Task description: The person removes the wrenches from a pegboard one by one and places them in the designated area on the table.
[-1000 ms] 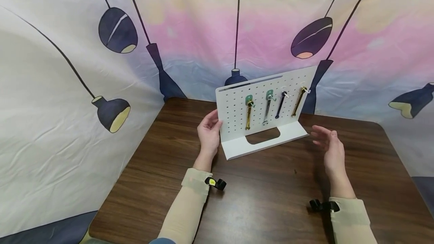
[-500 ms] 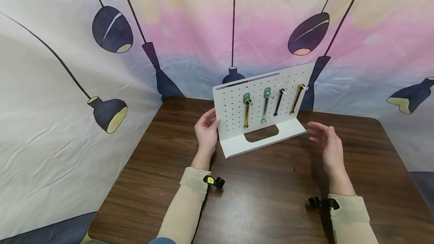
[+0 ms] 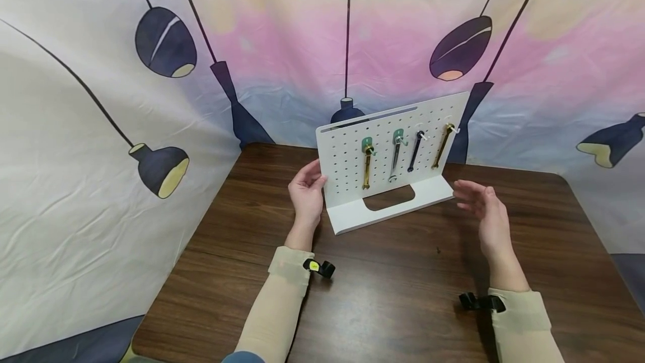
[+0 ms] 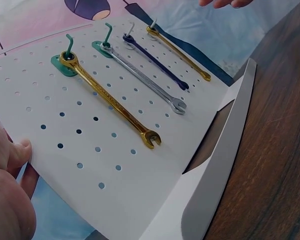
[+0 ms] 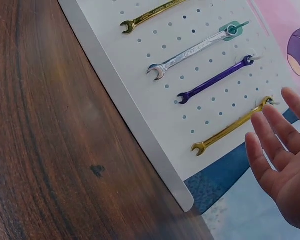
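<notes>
A white pegboard stand stands upright on the table, turned at an angle. My left hand grips its left edge, thumb on the front and fingers behind, partly hidden. On the board's hooks hang a gold combination wrench at the left, a silver wrench, a dark purple wrench and another gold wrench at the right. The two left hooks have green backs; the others are white. My right hand is held with loosely extended fingers beside the board's right end, holding nothing.
The brown wood-grain table spreads under both forearms. A cloth backdrop printed with hanging lamps rises behind the table and along its left side. The stand's base has a rounded cutout showing the tabletop.
My right hand has drifted slightly left, closer to the board's right end. The head view has shifted a little. My left hand keeps its grip, and the wrenches hang as before.
</notes>
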Demonstrator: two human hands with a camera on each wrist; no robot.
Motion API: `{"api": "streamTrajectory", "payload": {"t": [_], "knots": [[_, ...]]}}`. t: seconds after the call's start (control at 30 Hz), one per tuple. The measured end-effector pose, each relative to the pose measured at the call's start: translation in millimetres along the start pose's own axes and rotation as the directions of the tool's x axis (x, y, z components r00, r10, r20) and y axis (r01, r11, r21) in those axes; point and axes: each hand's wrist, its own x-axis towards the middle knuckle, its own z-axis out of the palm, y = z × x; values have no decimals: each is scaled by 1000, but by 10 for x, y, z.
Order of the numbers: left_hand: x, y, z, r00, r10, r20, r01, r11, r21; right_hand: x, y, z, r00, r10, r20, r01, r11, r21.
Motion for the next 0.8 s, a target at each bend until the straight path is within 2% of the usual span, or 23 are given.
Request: {"api": "streamTrajectory", "payload": {"t": [0.4,0.7,0.8], "knots": [[-48,-14,84,996,-1,-88,1,1000,6,115,46,-95,998,-4,69,5,1000,-18],[-61,-41,124,990,10,-144,-10,1000,2,238,157,-195,993,4,118,-12,997,70],[-80,-48,163,989,20,-147,-18,1000,16,280,198,-250,991,33,129,-51,990,131]]}}
